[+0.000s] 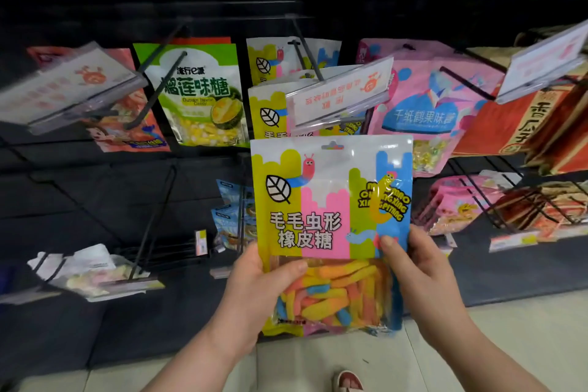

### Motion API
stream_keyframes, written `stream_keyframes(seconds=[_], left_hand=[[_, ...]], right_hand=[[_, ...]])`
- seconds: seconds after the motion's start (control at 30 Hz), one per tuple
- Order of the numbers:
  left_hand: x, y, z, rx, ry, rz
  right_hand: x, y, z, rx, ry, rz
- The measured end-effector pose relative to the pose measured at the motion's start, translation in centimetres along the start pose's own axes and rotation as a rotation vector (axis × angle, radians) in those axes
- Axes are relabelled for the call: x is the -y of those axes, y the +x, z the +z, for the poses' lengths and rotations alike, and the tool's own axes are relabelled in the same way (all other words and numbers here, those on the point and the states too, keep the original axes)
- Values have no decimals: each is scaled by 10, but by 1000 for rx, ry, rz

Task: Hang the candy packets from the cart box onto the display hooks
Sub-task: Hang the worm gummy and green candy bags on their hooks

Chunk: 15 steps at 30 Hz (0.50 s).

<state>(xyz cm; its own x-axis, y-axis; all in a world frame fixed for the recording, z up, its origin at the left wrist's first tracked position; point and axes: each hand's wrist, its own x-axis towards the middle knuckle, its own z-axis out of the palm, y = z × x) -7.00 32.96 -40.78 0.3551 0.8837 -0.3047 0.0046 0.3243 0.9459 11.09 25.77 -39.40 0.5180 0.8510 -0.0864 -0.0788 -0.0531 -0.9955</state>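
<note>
Left hand (251, 289) and right hand (423, 267) grip the upright candy packet (331, 216) by its sides.

A person's left hand (254, 289) and right hand (420, 267) grip a gummy-worm candy packet (331, 219) by its lower edges, thumbs on its front, holding it upright before a black display rack. Just above it, matching packets (270, 105) hang on a display hook (310, 56) behind a price label (340, 95), between a green durian candy packet (197, 95) and a pink packet (426, 99).
</note>
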Motion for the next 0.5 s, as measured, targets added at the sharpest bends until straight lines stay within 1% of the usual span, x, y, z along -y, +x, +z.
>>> stream_keyframes(seconds=[0.2, 0.5], left_hand=[[-9, 6, 4, -1, 8, 11], [-9, 11, 2, -25, -10, 15]], right_hand=[[8, 8, 0, -12, -46, -38], [11, 14, 3, -1, -41, 5]])
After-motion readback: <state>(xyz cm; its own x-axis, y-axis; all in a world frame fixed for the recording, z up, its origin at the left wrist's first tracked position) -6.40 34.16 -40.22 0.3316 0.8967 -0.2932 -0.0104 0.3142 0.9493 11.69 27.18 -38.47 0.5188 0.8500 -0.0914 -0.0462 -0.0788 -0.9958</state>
